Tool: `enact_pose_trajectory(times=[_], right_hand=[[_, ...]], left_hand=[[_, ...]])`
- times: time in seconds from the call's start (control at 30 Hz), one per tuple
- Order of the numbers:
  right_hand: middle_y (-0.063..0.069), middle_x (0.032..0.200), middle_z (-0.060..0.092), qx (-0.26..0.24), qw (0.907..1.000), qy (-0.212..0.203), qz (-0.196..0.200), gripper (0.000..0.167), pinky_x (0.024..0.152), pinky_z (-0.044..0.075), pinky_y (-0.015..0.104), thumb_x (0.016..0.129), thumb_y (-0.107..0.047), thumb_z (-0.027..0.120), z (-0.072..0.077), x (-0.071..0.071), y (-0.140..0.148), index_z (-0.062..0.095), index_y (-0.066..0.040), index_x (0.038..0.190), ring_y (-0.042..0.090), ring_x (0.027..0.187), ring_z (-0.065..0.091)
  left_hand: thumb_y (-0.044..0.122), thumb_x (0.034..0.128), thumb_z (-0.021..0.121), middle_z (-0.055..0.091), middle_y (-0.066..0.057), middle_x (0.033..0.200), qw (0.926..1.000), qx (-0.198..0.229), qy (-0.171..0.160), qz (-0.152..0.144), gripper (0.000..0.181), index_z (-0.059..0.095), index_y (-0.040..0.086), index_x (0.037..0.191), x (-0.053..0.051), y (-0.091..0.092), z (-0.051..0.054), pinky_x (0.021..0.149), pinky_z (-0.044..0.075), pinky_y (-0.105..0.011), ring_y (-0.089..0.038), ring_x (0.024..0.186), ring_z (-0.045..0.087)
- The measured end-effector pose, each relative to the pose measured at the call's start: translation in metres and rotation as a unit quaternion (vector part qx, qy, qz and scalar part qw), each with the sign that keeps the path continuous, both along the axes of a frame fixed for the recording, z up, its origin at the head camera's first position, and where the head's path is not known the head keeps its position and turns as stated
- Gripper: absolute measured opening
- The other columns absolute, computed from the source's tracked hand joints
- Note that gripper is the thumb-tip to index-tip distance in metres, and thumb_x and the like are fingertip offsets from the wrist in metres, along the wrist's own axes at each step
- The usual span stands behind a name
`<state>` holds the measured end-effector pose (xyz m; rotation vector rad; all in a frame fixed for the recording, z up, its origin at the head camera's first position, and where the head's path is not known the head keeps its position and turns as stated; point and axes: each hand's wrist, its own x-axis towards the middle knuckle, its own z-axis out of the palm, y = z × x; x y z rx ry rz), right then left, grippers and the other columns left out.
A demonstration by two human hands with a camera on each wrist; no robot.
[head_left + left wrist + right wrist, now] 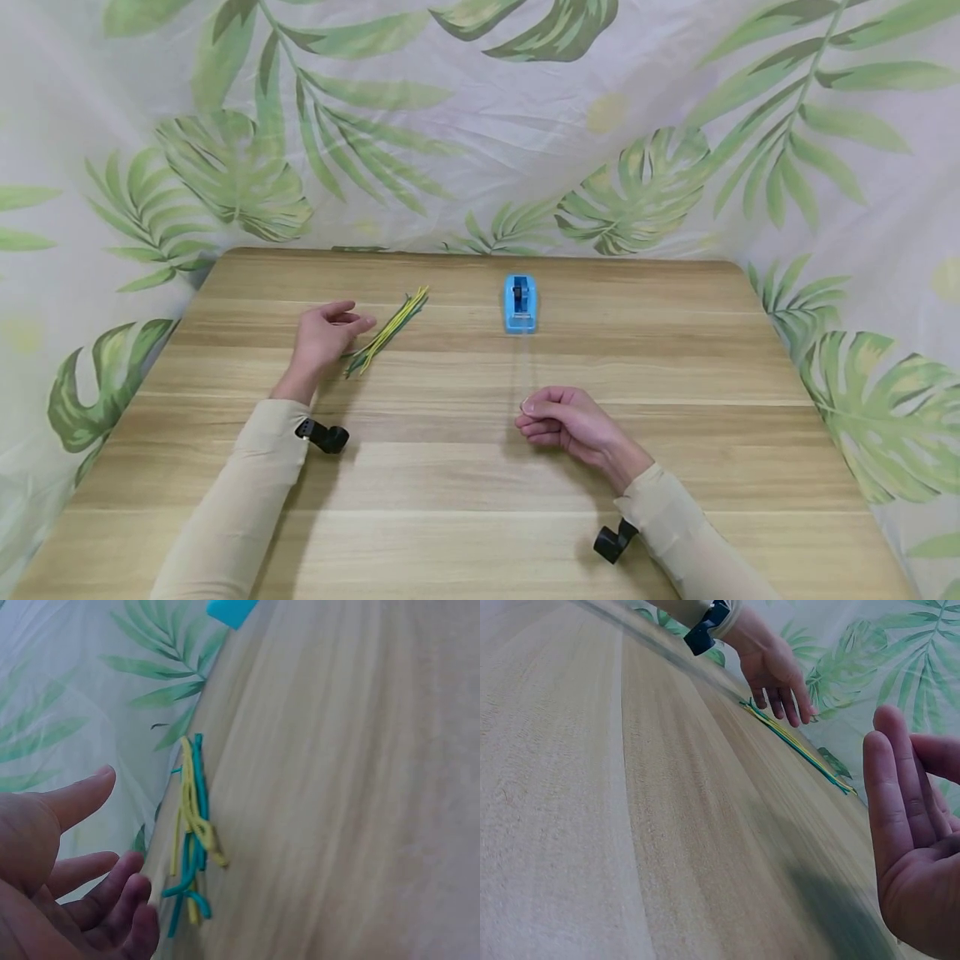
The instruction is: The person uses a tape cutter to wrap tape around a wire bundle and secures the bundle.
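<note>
A bundle of thin yellow and green strands (388, 330) lies diagonally on the table, left of centre. Just left of it my left hand (324, 335) is held with relaxed fingers and nothing in them; the left wrist view shows the hand (82, 877) beside the strands (193, 817) without gripping them. A blue tape dispenser (520, 304) stands near the table's back edge. From its front a clear strip of tape (527, 367) stretches toward me, its end pinched between thumb and forefinger of my right hand (566, 423). In the right wrist view the pinched tape end cannot be made out.
The wood-grain table (420, 483) has rounded back corners. Behind it and at its sides hangs a pale cloth (510, 125) with a green leaf print. A small black camera (322, 436) is on the left wrist, another (615, 542) on the right.
</note>
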<state>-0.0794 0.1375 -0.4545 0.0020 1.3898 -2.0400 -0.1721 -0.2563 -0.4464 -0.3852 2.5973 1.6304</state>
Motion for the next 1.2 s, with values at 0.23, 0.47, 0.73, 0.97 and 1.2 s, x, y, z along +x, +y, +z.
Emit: enact_pose_trajectory(times=[0.23, 0.47, 0.73, 0.97, 1.2], right_hand=[[0.009, 0.084, 0.074, -0.003, 1.0000, 0.000, 0.001, 0.021, 0.070, 0.059, 0.028, 0.098, 0.006, 0.055, 0.000, -0.001, 0.000, 0.069, -0.007, 0.090, 0.013, 0.074, 0.072], [0.010, 0.085, 0.075, -0.001, 1.0000, -0.004, 0.002, 0.019, 0.071, 0.059, 0.028, 0.098, 0.004, 0.056, 0.000, -0.001, -0.001, 0.070, -0.007, 0.091, 0.014, 0.075, 0.072], [0.010, 0.086, 0.074, -0.001, 1.0000, -0.005, 0.004, 0.016, 0.072, 0.059, 0.028, 0.098, 0.003, 0.058, -0.001, -0.001, -0.002, 0.069, -0.006, 0.092, 0.014, 0.075, 0.072], [0.010, 0.086, 0.074, -0.001, 1.0000, -0.002, 0.004, 0.014, 0.072, 0.060, 0.029, 0.098, 0.002, 0.059, -0.003, -0.002, -0.001, 0.069, -0.006, 0.092, 0.014, 0.076, 0.072], [0.010, 0.086, 0.074, 0.000, 1.0000, -0.003, 0.004, 0.014, 0.071, 0.059, 0.028, 0.098, 0.002, 0.059, -0.005, -0.002, -0.001, 0.069, -0.006, 0.092, 0.014, 0.075, 0.072]], left_hand=[[0.027, 0.0884, 0.081, 0.063, -0.020, 0.125, 0.9993, -0.027, 0.019, -0.014, 0.066, 0.054, -0.001, 0.142, 0.003, 0.009, -0.010, 0.086, 0.046, -0.025, -0.031, 0.115, 0.059], [0.024, 0.0866, 0.082, 0.063, -0.022, 0.126, 0.9981, -0.049, 0.031, -0.021, 0.067, 0.054, -0.002, 0.142, 0.006, 0.017, -0.017, 0.086, 0.046, -0.031, -0.033, 0.114, 0.059], [0.019, 0.0869, 0.082, 0.062, -0.020, 0.124, 0.9982, -0.050, 0.018, -0.028, 0.067, 0.052, -0.002, 0.143, 0.008, 0.022, -0.020, 0.091, 0.047, -0.037, -0.031, 0.113, 0.059], [0.015, 0.0865, 0.082, 0.062, -0.019, 0.120, 0.9968, -0.073, 0.018, -0.029, 0.060, 0.057, -0.002, 0.139, 0.007, 0.024, -0.024, 0.087, 0.047, -0.036, -0.031, 0.108, 0.059], [0.011, 0.0864, 0.081, 0.067, -0.017, 0.110, 0.9920, -0.117, 0.032, -0.034, 0.040, 0.069, -0.001, 0.123, 0.006, 0.024, -0.027, 0.078, 0.046, -0.034, -0.030, 0.099, 0.061]])
